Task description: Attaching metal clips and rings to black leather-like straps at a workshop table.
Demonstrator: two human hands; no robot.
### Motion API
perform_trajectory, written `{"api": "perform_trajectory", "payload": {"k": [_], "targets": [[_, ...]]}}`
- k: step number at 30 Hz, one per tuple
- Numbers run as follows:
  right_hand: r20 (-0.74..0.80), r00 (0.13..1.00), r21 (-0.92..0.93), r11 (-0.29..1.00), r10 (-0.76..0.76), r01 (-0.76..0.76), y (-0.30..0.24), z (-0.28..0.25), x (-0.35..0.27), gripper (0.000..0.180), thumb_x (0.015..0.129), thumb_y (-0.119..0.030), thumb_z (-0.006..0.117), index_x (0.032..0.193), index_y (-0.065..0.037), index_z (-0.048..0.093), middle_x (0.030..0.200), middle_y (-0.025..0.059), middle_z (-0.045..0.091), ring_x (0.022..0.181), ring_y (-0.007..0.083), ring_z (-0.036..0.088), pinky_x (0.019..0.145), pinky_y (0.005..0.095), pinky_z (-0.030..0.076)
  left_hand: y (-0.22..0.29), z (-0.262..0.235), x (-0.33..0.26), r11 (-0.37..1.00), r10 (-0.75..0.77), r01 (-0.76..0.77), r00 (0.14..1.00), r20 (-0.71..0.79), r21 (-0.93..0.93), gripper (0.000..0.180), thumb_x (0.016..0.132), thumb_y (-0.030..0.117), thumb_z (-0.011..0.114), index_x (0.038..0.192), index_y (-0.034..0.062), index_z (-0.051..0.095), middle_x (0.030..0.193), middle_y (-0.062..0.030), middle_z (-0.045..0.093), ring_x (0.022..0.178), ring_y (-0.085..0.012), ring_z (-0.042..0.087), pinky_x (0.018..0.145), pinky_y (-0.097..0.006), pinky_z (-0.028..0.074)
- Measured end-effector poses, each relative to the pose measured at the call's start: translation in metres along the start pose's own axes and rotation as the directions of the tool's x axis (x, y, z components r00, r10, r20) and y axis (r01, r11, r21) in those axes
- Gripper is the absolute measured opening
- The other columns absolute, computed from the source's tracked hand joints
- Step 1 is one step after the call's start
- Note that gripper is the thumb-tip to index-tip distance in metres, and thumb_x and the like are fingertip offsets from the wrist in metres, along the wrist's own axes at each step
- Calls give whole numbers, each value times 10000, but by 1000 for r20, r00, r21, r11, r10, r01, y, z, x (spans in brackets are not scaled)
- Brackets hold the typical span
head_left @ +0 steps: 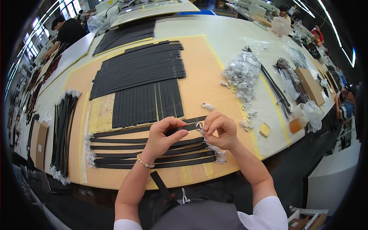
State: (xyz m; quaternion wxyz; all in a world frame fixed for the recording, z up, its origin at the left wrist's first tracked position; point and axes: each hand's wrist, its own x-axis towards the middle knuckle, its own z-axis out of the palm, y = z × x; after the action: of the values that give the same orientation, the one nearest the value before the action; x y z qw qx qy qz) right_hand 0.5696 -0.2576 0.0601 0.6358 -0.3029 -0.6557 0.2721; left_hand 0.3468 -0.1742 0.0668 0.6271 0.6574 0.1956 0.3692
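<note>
My left hand [165, 136], with a beaded bracelet at the wrist, is closed around a black strap [190, 127] near its end. Against it, my right hand [220, 130] pinches a small silver metal clasp [199, 125] with a ring; the strap's end lies close to this ring, and whether it passes through I cannot tell. Below my hands several finished-looking black straps [153, 155] lie side by side, with plastic-wrapped metal ends at left and right. One more wrapped clasp [207, 105] rests on the board just beyond my right hand.
Stacks of flat black strips [140, 67] cover the board's far part. At right are a bag of wrapped clasps [242, 71], a yellow block [265, 130] and a cup of amber liquid [297, 124]. A strap bundle [63, 134] lies left; a person [71, 30] works beyond.
</note>
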Motion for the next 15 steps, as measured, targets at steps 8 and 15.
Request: {"api": "perform_trajectory", "payload": {"k": [8,15], "targets": [[-17,991,196,972,136,-130,6,14,-4,300,773,169,696,889,-74,563,965,62,602,913,156,595,766,279,491,0,-8,-5,1000,8,-9,998,54,28,222,849,-20,783,1043,-8,677,973,-14,657,891,-69,625,811,-229,531],[157,908,549,730,387,-406,16,3,-5,306,829,116,691,974,-89,516,1008,43,556,950,128,558,811,268,481,1,-9,-6,995,-92,95,993,68,-35,233,846,25,791,1047,4,678,987,-6,669,901,-67,622,833,-229,515]]}}
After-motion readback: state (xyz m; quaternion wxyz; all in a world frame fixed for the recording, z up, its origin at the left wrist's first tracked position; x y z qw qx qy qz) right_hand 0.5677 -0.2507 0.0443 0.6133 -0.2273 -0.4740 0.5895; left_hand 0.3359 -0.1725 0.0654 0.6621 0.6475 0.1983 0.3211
